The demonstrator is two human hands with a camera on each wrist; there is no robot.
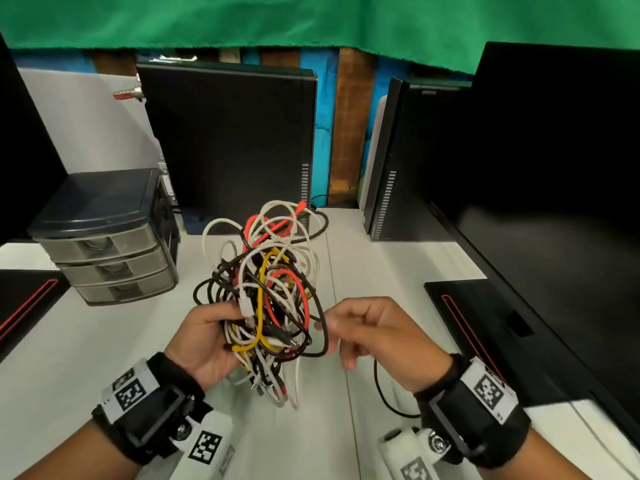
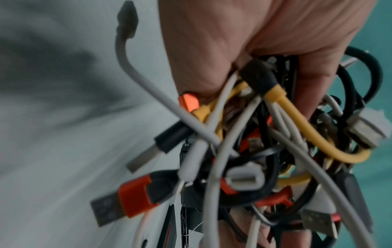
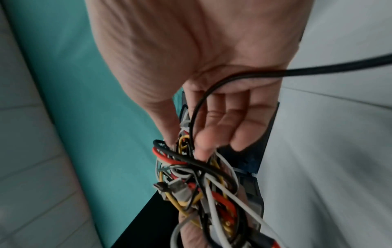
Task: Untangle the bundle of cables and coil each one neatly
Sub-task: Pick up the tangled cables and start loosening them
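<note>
Both wrists wear black straps with checkered marker tags. Left hand (image 1: 207, 336) is curled round the lower part of the cable bundle (image 1: 266, 292), thumb across the front, holding it up above the white table (image 1: 86, 341). Right hand (image 1: 375, 332) sits just beside the bundle with fingers loosely bent; its thumb and forefinger pinch a black cable (image 1: 325, 336) that loops out of the tangle and trails down under the wrist to the table. White, black, red and yellow cables are knotted together; how many of each cannot be told. Several USB plugs (image 2: 110, 206) hang from the underside. Farther back stand one three-drawer organiser (image 1: 110, 251) and two upright black computer cases (image 1: 228, 143).
</note>
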